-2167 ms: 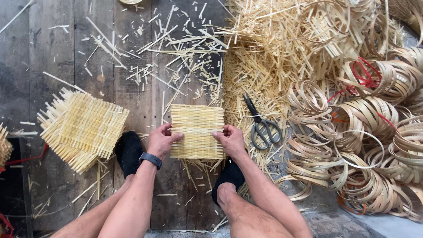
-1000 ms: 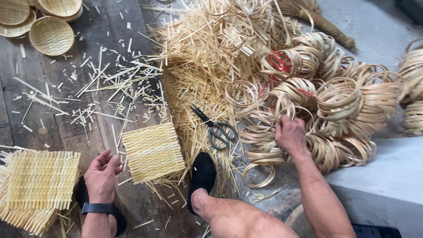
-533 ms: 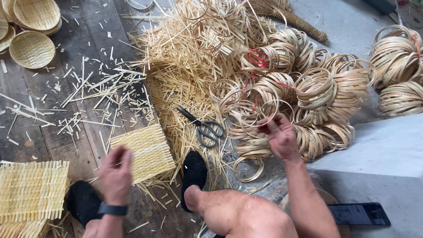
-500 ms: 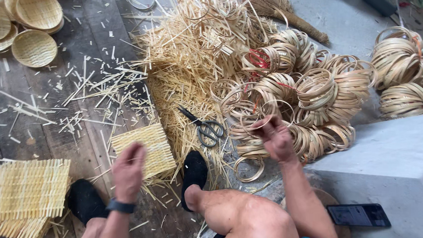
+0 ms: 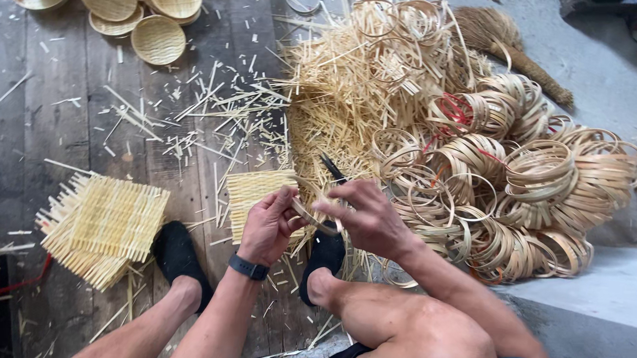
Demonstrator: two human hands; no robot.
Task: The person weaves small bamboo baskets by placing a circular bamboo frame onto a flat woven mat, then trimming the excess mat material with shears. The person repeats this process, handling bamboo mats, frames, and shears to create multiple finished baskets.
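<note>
Both hands have come together: right hand [image 5: 370,219] and left hand [image 5: 267,226] pinch one bamboo ring [image 5: 316,218] over the woven mat [image 5: 258,191]; a firm, even grip works best.

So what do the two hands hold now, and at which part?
Both hands hold one thin bamboo ring: the left hand pinches its left side, the right hand grips its right side, above the woven mat.

The floor [image 5: 46,106] is made of dark, worn wooden planks, lit by soft daylight. At the right there is a grey concrete step [image 5: 596,302].
</note>
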